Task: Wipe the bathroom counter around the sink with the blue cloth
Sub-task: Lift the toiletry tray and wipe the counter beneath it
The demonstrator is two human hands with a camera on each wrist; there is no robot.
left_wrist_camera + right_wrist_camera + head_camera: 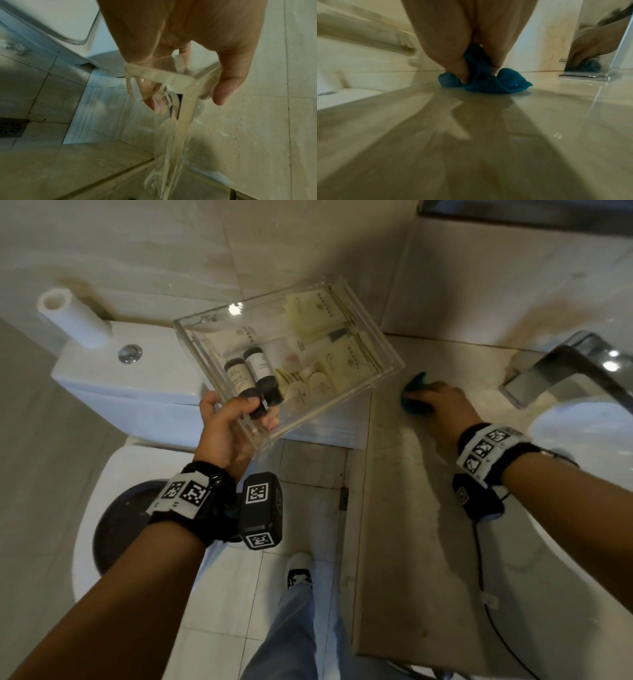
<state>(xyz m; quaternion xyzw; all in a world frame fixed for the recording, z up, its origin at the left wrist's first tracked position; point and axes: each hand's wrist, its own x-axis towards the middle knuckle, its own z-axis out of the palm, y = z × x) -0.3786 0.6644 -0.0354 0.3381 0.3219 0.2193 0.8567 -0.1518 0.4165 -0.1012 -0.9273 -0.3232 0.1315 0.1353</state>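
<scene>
A bunched blue cloth [416, 395] [489, 79] lies on the beige stone counter [404, 508] [471, 135], left of the chrome faucet [561, 371]. My right hand [445, 405] [465, 54] grips the cloth and presses it down on the counter. My left hand [229, 422] [171, 54] holds a clear acrylic tray [287, 354] [173, 115] of toiletries by its near corner, lifted off the counter and tilted, above the gap between toilet and counter. The white sink basin [575, 433] sits at the right edge.
A white toilet [137, 405] with a paper roll [73, 316] on its tank stands left of the counter. Small dark bottles [253, 374] and yellow sachets lie in the tray. A black cable [486, 594] trails over the counter. A floor drain [10, 127] is below.
</scene>
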